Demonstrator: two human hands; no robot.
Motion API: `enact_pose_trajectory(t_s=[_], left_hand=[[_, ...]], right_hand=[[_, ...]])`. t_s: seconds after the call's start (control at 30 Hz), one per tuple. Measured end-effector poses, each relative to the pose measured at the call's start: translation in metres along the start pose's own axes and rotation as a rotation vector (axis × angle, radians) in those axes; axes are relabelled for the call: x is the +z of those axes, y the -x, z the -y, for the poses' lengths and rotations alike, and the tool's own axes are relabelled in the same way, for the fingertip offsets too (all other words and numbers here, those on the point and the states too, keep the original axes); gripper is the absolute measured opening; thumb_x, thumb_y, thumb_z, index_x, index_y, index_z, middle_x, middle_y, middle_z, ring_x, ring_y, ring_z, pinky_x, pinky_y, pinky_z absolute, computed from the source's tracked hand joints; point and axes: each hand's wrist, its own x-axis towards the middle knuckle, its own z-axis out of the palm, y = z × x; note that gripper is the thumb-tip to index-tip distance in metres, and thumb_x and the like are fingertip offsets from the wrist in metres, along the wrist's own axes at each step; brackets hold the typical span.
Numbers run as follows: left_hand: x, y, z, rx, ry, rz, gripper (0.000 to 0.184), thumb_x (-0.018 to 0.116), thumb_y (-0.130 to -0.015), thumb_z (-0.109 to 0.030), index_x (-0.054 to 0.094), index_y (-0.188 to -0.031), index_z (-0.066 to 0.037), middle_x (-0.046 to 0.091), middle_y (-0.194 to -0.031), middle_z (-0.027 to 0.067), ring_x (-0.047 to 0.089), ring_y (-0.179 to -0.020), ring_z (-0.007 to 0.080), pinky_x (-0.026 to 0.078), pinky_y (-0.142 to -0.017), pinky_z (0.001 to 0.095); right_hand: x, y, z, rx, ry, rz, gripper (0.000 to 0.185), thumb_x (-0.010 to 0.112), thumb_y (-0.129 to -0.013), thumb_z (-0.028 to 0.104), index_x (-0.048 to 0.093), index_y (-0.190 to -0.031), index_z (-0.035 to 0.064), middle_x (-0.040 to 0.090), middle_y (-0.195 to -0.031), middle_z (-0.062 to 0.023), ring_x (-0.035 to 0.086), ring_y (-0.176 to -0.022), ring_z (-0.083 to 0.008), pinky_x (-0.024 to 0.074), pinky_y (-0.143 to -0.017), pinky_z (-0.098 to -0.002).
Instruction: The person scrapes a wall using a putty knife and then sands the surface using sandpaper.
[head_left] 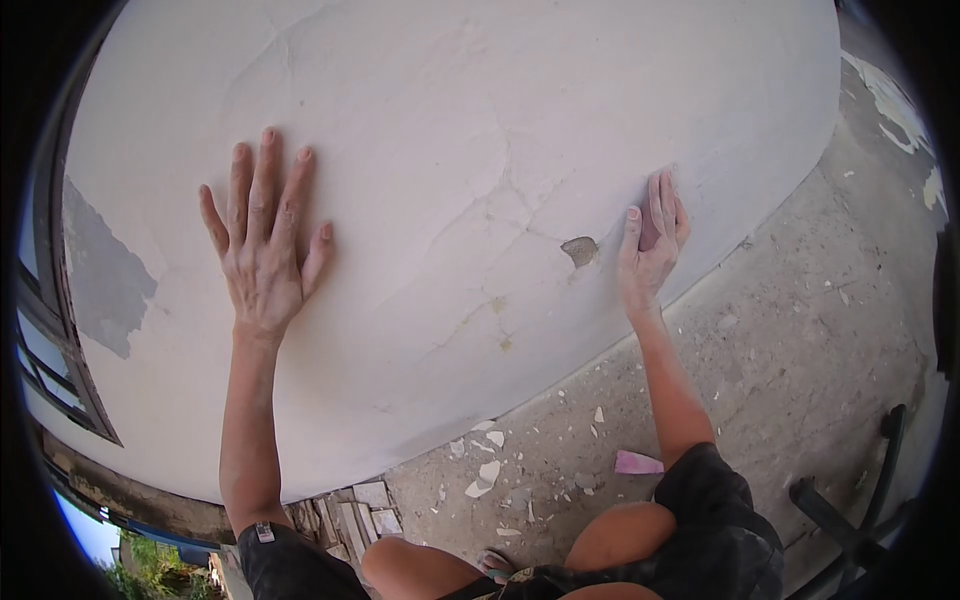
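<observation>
My left hand (265,240) lies flat on the white wall (400,120) with its fingers spread, holding nothing. Lower down on the right side of the wall, my right hand (655,235) is closed around a small purple-brown piece (648,228), perhaps sandpaper, its fingers together and its thumb on the near side. Much of that piece is hidden by the fingers. Just left of this hand, a chipped hole (579,251) shows grey in the wall, with fine cracks running from it.
A window frame (75,370) and a bare grey patch (105,270) are at the left. Paint flakes (484,478) and a pink piece (638,463) lie on the concrete floor (780,330). Wood scraps (355,520) sit below the wall; a black chair base (855,530) stands at lower right.
</observation>
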Motion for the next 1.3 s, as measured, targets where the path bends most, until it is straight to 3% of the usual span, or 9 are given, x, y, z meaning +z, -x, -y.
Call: enact_pose_trajectory(t_s=[0.13, 0.3, 0.43, 0.7, 0.83, 0.93, 1.03, 1.2, 1.3], left_hand=[[0.0, 0.0, 0.0, -0.015, -0.008, 0.002, 0.056, 0.048, -0.091, -0.039, 0.041, -0.143, -0.024, 0.031, -0.153, 0.0023, 0.021, -0.144, 0.0206, 0.002, -0.119, 0.0442], [0.001, 0.001, 0.004, -0.007, -0.015, 0.002, 0.055, 0.049, -0.09, -0.04, 0.042, -0.143, -0.025, 0.031, -0.153, 0.0015, 0.021, -0.144, 0.0198, 0.002, -0.12, 0.0441], [-0.001, 0.0, 0.0, -0.026, -0.002, 0.027, 0.053, 0.049, -0.091, -0.04, 0.043, -0.142, -0.027, 0.032, -0.152, -0.0001, 0.022, -0.144, 0.0188, 0.002, -0.12, 0.0441], [-0.005, 0.0, 0.001, -0.065, 0.062, 0.049, 0.055, 0.054, -0.088, -0.038, 0.042, -0.142, -0.032, 0.033, -0.152, -0.0033, 0.026, -0.142, 0.0182, 0.005, -0.119, 0.0478], [-0.01, -0.001, 0.001, -0.06, 0.091, 0.041, 0.054, 0.054, -0.089, -0.039, 0.043, -0.141, -0.031, 0.033, -0.152, -0.0027, 0.024, -0.143, 0.0184, 0.005, -0.119, 0.0471], [-0.011, 0.0, 0.002, -0.076, 0.139, 0.05, 0.057, 0.056, -0.088, -0.038, 0.041, -0.143, -0.033, 0.031, -0.153, -0.0062, 0.026, -0.142, 0.0172, 0.005, -0.119, 0.0498], [-0.01, 0.002, 0.004, -0.06, 0.171, 0.031, 0.058, 0.056, -0.087, -0.038, 0.04, -0.143, -0.033, 0.031, -0.152, -0.0069, 0.027, -0.141, 0.0162, 0.006, -0.118, 0.0498], [-0.013, 0.003, 0.003, -0.059, 0.175, 0.044, 0.06, 0.056, -0.087, -0.037, 0.037, -0.144, -0.033, 0.029, -0.154, -0.0076, 0.026, -0.142, 0.0148, 0.006, -0.119, 0.0503], [-0.014, 0.002, 0.004, -0.089, 0.189, 0.026, 0.059, 0.056, -0.087, -0.036, 0.039, -0.144, -0.031, 0.03, -0.153, -0.0068, 0.026, -0.142, 0.0153, 0.006, -0.119, 0.0503]], right_hand=[[0.01, 0.001, 0.019, -0.17, 0.062, 0.012, 0.039, 0.057, -0.09, 0.014, 0.06, -0.128, 0.011, 0.055, -0.136, -0.0032, 0.042, -0.125, -0.0278, 0.0307, -0.106, -0.0364], [0.023, -0.028, 0.053, -0.92, 0.052, 0.157, 0.034, 0.06, -0.087, 0.013, 0.067, -0.12, 0.0174, 0.062, -0.127, 0.002, 0.046, -0.122, -0.0201, 0.0303, -0.104, -0.0363], [0.024, -0.125, 0.037, -0.357, 0.147, -0.203, 0.032, 0.063, -0.085, 0.013, 0.068, -0.116, 0.0176, 0.062, -0.127, 0.0033, 0.05, -0.119, -0.0198, 0.0317, -0.102, -0.0365], [0.013, -0.097, 0.069, -1.109, 0.131, 0.232, 0.04, 0.069, -0.08, 0.021, 0.065, -0.119, 0.0191, 0.061, -0.127, 0.0042, 0.053, -0.116, -0.0137, 0.0319, -0.1, -0.0371], [0.034, -0.13, 0.072, -0.552, 0.217, -0.162, 0.041, 0.068, -0.079, 0.018, 0.065, -0.12, 0.0198, 0.062, -0.126, 0.0032, 0.055, -0.115, -0.0145, 0.0307, -0.101, -0.0366], [0.019, -0.049, 0.098, -0.932, -0.058, 0.318, 0.041, 0.068, -0.078, 0.017, 0.066, -0.119, 0.0163, 0.062, -0.126, 0.0008, 0.055, -0.116, -0.0154, 0.0291, -0.103, -0.0363], [0.012, -0.097, 0.076, -1.306, 0.164, 0.313, 0.039, 0.067, -0.079, 0.02, 0.066, -0.118, 0.015, 0.062, -0.127, 0.0002, 0.055, -0.117, -0.015, 0.0289, -0.104, -0.0358], [0.033, -0.156, 0.063, -0.414, 0.209, -0.218, 0.033, 0.059, -0.087, 0.017, 0.065, -0.12, 0.0133, 0.062, -0.127, -0.001, 0.052, -0.122, -0.0194, 0.0259, -0.104, -0.0423], [0.024, -0.091, 0.111, -0.801, 0.124, 0.09, 0.033, 0.057, -0.089, 0.014, 0.064, -0.121, 0.0184, 0.061, -0.127, 0.002, 0.052, -0.121, -0.0146, 0.0258, -0.106, -0.0404]])
